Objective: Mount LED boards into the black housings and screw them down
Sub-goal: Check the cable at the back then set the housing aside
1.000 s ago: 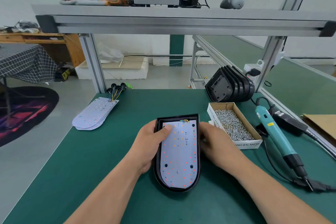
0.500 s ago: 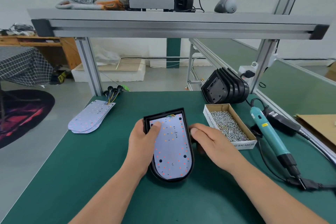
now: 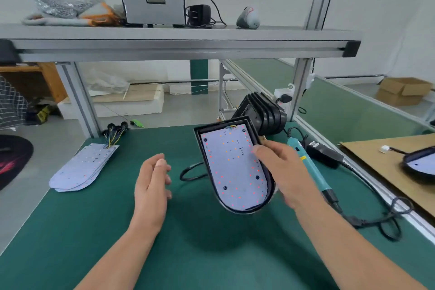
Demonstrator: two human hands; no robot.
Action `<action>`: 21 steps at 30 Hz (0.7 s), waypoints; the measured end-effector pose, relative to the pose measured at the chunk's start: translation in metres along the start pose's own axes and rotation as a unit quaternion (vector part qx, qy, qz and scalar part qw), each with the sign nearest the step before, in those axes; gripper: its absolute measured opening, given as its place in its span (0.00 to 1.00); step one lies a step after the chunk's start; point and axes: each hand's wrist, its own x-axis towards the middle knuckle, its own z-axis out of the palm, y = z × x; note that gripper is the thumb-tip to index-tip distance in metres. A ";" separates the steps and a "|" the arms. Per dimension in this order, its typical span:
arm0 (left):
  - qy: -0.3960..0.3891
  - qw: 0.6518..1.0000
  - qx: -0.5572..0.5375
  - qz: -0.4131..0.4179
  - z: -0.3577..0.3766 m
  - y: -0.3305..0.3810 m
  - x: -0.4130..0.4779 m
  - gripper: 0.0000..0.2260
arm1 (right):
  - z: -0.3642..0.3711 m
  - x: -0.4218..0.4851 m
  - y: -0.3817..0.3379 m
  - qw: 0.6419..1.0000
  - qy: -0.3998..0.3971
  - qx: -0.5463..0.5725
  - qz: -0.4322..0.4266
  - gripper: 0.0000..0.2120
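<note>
A black housing (image 3: pixel 269 173) with a white LED board (image 3: pixel 231 162) seated in it is lifted off the green mat (image 3: pixel 94 231) and tilted. My right hand (image 3: pixel 282 172) grips its right edge, thumb on the board. My left hand (image 3: pixel 153 181) hovers to its left, fingers relaxed, holding nothing. A black cable (image 3: pixel 190 172) hangs from under the housing. Several loose LED boards (image 3: pixel 82 167) with wires lie fanned at the mat's left. A stack of empty black housings (image 3: pixel 261 113) stands at the back right.
A teal electric screwdriver (image 3: pixel 313 169) with its cord lies right of my right hand. Another housing with a board (image 3: pixel 419 162) rests on cardboard (image 3: pixel 376 160) at the far right. An aluminium shelf (image 3: pixel 179 42) crosses overhead. The screw box is hidden behind the raised housing.
My right hand has lifted the housing with its board off the mat and swung it rightward. My left hand has let go of it and now hovers free.
</note>
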 end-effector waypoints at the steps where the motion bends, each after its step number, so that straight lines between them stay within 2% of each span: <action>1: -0.006 1.000 0.009 0.001 0.000 -0.002 0.001 0.14 | -0.011 -0.001 -0.004 0.999 0.019 0.036 0.001 0.20; 4: -0.021 0.999 0.027 -0.009 -0.002 -0.009 0.004 0.13 | -0.054 -0.005 -0.017 0.990 0.082 0.115 -0.003 0.10; 9: -0.036 0.998 0.046 -0.006 -0.002 -0.017 0.009 0.13 | -0.158 -0.016 -0.031 0.971 0.208 0.107 -0.050 0.12; 12: -0.040 0.998 0.052 -0.009 -0.001 -0.017 0.010 0.14 | -0.227 -0.028 -0.027 0.949 0.304 0.079 -0.026 0.16; 15: -0.049 0.997 0.063 -0.007 0.000 -0.017 0.010 0.15 | -0.288 -0.042 -0.009 0.908 0.416 0.057 0.003 0.09; 16: -0.051 0.997 0.066 -0.006 0.000 -0.017 0.010 0.15 | -0.307 -0.048 0.000 0.893 0.448 0.045 0.007 0.09; 19: -0.059 0.995 0.075 -0.003 0.000 -0.016 0.009 0.15 | -0.350 -0.066 0.026 0.860 0.504 0.025 0.078 0.30; 21: -0.062 0.995 0.076 -0.003 0.000 -0.015 0.009 0.15 | -0.370 -0.077 0.035 0.854 0.509 0.020 0.100 0.29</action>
